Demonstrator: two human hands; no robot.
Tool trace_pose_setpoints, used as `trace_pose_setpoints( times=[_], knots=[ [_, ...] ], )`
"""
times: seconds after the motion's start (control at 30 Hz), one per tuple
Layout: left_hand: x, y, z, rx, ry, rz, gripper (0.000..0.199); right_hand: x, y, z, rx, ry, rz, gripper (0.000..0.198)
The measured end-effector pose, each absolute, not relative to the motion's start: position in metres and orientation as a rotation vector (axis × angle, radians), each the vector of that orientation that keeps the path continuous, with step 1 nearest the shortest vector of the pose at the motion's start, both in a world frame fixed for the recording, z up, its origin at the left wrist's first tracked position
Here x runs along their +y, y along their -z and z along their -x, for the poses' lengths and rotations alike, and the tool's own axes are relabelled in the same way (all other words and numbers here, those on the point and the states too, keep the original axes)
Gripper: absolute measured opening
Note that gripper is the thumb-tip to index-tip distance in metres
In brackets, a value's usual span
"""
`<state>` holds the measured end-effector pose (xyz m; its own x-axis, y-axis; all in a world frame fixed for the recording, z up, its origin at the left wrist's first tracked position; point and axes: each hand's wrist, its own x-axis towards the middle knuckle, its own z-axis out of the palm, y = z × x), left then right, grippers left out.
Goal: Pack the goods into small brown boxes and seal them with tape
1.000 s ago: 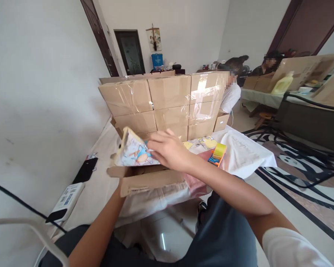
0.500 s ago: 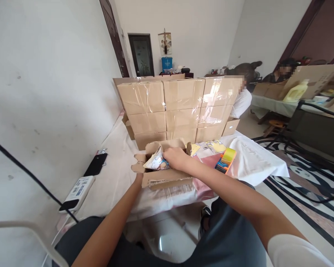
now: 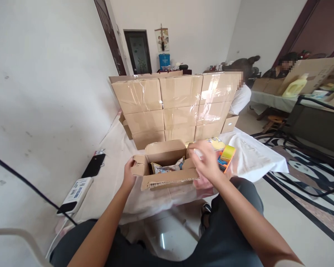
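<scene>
An open cardboard box point(image 3: 172, 176) stands on the cloth-covered table, with its flaps up or spread outward. Inside lies a printed plastic packet point(image 3: 168, 167), light with blue and brown patches. My left hand point(image 3: 129, 173) grips the box's left end flap, the thumb on its near face. Over the right end of the box is my right hand point(image 3: 206, 159), its fingers bent and smeared by motion. Whether it touches the right flap is hard to make out. Just right of that hand sits an orange tape dispenser point(image 3: 226, 157) with a yellow roll.
Taped cardboard boxes point(image 3: 180, 89) form a wall behind the open box. A black phone point(image 3: 93, 165) and a white power strip point(image 3: 75, 194) lie at the left. Beyond the boxes is a person in a white sleeve point(image 3: 241, 100). A dark chair point(image 3: 314, 126) stands at the right.
My right hand has let go of the packet and moved right to the box's right end. The packet now lies lower inside. My left hand has shifted up onto the left flap.
</scene>
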<state>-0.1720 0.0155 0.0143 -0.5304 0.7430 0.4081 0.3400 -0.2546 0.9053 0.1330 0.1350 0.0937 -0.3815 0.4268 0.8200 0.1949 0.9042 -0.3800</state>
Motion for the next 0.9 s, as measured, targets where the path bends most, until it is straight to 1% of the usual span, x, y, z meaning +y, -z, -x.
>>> trace_pose_setpoints(
  times=[0.07, 0.1, 0.2, 0.27, 0.33, 0.43, 0.63, 0.7, 0.8, 0.9],
  knots=[
    [0.005, -0.019, 0.178, 1.704, -1.811, -1.358, 0.027, 0.144, -0.068, -0.164, -1.643, -0.299, 0.56, 0.026],
    [0.001, -0.023, 0.178, 1.712, -1.794, -1.388, 0.023, 0.149, -0.054, -0.173, -1.653, -0.365, 0.602, 0.029],
    [-0.009, -0.034, 0.171, 1.768, -1.725, -1.606, 0.013, 0.158, -0.021, -0.176, -1.927, -0.605, 0.618, 0.039],
    [-0.012, -0.038, 0.164, 1.809, -1.63, -1.799, 0.008, 0.158, -0.011, -0.166, -2.067, -0.704, 0.567, 0.044],
    [-0.012, -0.038, 0.16, 1.826, -1.559, -1.879, 0.01, 0.154, -0.009, -0.155, -2.104, -0.752, 0.544, 0.047],
    [-0.009, -0.032, 0.16, 1.817, -1.562, -1.817, 0.015, 0.15, -0.012, -0.147, -2.078, -0.79, 0.536, 0.045],
    [-0.01, -0.029, 0.165, 1.875, -1.477, -1.884, 0.022, 0.158, -0.016, -0.144, -2.009, -0.851, 0.511, 0.029],
    [-0.014, -0.032, 0.17, 1.906, -1.385, -1.965, 0.023, 0.159, -0.019, -0.143, -2.014, -0.852, 0.498, 0.025],
    [-0.022, -0.035, 0.185, 1.848, -1.16, -2.163, 0.026, 0.156, -0.024, -0.142, -2.029, -0.838, 0.478, 0.026],
    [-0.028, -0.035, 0.197, 1.839, -0.908, -2.369, 0.038, 0.15, -0.028, -0.143, -2.035, -0.836, 0.475, 0.028]
  ],
)
